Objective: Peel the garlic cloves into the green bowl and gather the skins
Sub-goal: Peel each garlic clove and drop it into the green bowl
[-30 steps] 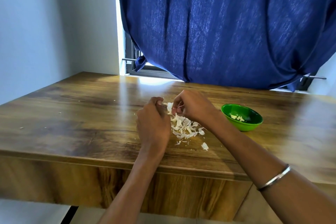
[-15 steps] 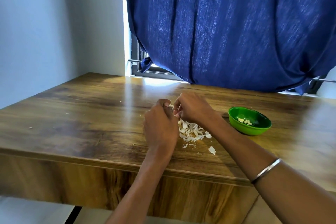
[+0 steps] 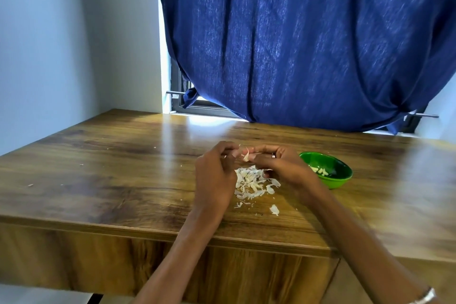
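- Head view: a small pale garlic clove [image 3: 246, 157] is pinched between the fingertips of both hands, held just above the wooden table [image 3: 103, 170]; a bit of skin juts from it.
- The left hand [image 3: 216, 175] has its fingers curled in on the clove from the left; the right hand [image 3: 278, 164] grips it from the right, a ring on one finger.
- Papery white garlic skins [image 3: 251, 184] lie heaped on the table right under the hands, with one loose skin piece [image 3: 274, 209] nearer the table edge.
- The green bowl [image 3: 340, 179] sits just beside the right hand, holding a few peeled cloves [image 3: 319, 170].
- A blue curtain [image 3: 308, 39] hangs behind the table; a bangle [image 3: 425, 297] circles the right wrist.
- No writing can be read.
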A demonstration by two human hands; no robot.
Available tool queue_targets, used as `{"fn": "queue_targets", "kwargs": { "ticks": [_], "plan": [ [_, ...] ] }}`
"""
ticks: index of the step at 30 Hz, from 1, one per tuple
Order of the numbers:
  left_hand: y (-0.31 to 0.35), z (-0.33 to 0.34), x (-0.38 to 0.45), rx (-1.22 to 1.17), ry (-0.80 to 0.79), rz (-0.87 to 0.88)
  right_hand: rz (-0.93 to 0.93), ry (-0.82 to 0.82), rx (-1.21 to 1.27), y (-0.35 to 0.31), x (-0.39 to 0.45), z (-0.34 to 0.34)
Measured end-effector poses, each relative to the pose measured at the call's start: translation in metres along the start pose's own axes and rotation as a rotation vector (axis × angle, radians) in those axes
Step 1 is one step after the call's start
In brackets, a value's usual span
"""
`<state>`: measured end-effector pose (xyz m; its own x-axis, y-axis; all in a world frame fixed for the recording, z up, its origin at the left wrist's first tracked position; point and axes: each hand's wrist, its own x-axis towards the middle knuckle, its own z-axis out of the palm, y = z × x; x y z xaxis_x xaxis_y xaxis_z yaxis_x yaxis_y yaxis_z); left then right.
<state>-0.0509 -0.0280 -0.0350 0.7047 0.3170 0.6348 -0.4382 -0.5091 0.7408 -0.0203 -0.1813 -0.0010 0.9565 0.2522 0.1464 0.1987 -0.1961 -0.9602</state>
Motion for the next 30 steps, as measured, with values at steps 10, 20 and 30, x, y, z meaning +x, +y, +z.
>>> {"fn": "queue_targets", "kwargs": {
  "ticks": [10,20,30],
  "plan": [
    [0.004,0.0,-0.002,-0.17,-0.104,0.019,-0.017,0.041,0.128,0.01,-0.015,0.001],
    [0.001,-0.001,0.002,-0.398,-0.185,-0.162,-0.133,-0.013,0.091,0.011,-0.018,-0.002],
    [0.001,-0.001,0.001,-0.526,-0.283,-0.238,-0.137,-0.2,0.055,0.015,-0.015,-0.005]
  ]
}}
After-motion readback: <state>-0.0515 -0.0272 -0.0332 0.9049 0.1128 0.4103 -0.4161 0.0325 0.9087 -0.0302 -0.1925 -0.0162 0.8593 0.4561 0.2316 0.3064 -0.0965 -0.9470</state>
